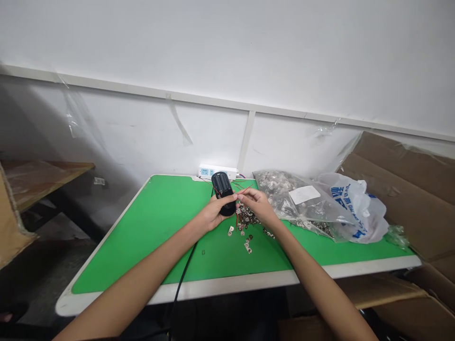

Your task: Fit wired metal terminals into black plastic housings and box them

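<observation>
My left hand (pixel 216 210) is wrapped round a black device with a ribbed, rounded upper end (pixel 222 183), held tilted above the green table. Thin red wires come out near its middle. My right hand (pixel 256 202) is closed in a pinch on a red wire (pixel 245 191), its fingertips close to my left thumb at the device's side. Beneath the hands lies a pile of small metal parts (pixel 249 215), partly hidden by my right hand. A few loose metal pieces (pixel 248 246) rest nearer the front edge.
A white power strip (pixel 217 171) stands against the wall. To the right are a clear bag of metal parts (pixel 280 189) and a white plastic bag with blue print (pixel 355 206). Cardboard (pixel 401 189) leans at far right. A black cable (pixel 185 271) crosses the green table (pixel 142 237).
</observation>
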{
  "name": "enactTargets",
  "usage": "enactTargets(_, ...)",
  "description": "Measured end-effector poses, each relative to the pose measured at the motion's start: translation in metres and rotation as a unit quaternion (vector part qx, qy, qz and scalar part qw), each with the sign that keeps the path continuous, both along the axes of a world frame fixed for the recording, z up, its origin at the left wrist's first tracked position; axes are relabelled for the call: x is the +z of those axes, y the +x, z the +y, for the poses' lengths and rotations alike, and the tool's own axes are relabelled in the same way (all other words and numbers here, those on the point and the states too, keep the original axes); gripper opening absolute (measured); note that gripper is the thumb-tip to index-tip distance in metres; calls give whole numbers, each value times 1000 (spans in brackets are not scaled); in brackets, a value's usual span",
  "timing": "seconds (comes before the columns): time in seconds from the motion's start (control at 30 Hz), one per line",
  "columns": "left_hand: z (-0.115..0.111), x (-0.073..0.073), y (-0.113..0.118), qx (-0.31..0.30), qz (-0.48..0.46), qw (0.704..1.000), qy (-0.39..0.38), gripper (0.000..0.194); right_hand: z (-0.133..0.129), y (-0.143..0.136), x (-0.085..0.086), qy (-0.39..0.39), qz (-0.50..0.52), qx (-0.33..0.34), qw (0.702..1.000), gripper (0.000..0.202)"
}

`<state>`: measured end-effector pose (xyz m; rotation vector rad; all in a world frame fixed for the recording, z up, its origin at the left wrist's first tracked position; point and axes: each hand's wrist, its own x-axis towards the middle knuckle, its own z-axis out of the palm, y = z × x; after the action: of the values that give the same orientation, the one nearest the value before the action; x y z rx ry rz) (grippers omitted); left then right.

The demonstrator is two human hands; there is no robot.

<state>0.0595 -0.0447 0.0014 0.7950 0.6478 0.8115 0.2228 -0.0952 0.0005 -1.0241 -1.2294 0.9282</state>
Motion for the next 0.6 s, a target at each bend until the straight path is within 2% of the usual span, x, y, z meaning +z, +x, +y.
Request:
enactTargets(0.17, -1, 1, -2, -47, -28, 998, 9, 34, 3, 6, -1, 18, 14, -65, 998, 42)
enactTargets(0.33, -2, -7, -1, -57, -42, 995, 76, 50, 4, 5, -2, 35, 11, -118, 992, 39)
enactTargets(0.6, -1, -23, 6, -99, -108, 976, 159, 64, 1, -3, -2, -3, 74, -117, 990, 44)
